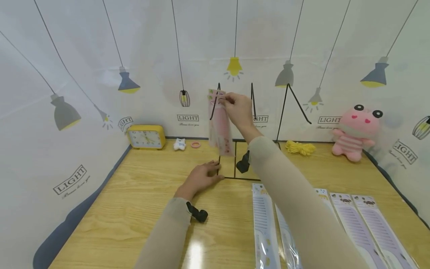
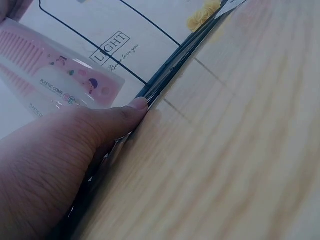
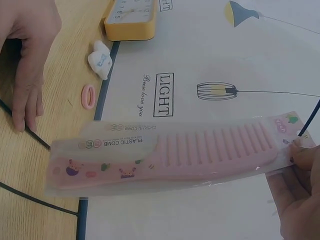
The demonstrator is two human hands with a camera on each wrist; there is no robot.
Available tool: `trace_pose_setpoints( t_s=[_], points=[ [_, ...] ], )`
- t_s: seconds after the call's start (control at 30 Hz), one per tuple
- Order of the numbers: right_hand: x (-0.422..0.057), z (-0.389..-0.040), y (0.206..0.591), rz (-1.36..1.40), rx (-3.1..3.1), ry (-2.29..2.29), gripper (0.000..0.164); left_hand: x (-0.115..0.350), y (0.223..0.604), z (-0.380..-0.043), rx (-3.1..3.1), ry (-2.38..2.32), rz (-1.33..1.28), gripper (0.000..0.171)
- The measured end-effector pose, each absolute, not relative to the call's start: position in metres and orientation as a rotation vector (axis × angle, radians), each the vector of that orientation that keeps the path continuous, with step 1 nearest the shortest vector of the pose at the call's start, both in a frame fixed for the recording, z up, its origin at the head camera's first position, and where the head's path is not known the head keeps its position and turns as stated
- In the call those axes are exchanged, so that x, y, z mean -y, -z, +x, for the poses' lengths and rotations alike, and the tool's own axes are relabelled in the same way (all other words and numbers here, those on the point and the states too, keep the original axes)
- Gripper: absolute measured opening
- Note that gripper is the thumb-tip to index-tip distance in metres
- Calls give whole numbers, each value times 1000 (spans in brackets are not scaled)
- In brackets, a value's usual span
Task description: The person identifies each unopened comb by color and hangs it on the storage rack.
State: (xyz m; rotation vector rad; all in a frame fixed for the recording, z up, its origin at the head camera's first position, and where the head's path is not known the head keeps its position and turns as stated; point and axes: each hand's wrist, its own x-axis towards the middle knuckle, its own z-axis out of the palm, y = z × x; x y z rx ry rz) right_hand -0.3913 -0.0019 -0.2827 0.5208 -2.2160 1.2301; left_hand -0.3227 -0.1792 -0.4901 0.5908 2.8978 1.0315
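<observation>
My right hand (image 1: 239, 110) pinches the top end of a pink plastic comb in a clear packet (image 3: 215, 155), beside the left prong of a black wire display rack (image 1: 235, 160). In the right wrist view the prong's tip (image 3: 306, 126) meets the packet's header; whether it passes through a hole cannot be told. A second pink comb packet hangs closely behind the first, partly hidden. My left hand (image 1: 201, 177) rests at the rack's front left base corner, its thumb (image 2: 132, 112) on the base wire and its fingers (image 3: 27, 100) fairly straight across the left bar.
Packaged blue combs (image 1: 263, 224) and purple combs (image 1: 379, 224) lie at the front right, partly under my right arm. Along the back stand a yellow clock (image 1: 146, 136), a white star-shaped figure (image 1: 179, 144), a pink ring (image 1: 195, 144), yellow cord (image 1: 300, 148) and a pink plush toy (image 1: 357, 130).
</observation>
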Motion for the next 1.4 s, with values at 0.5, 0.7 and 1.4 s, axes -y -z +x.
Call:
trace_pose_setpoints(
  t_s=[0.5, 0.7, 1.4],
  points=[
    [1, -392, 289, 444, 2246, -1299, 25, 175, 490, -321, -2882, -1040, 567, 60],
    [-9, -382, 308, 470, 2273, -1415, 41, 171, 488, -318, -2886, -1034, 568, 61],
    [-71, -320, 362, 539, 2602, -1461, 46, 176, 487, -319, -2920, -963, 553, 61]
  ],
)
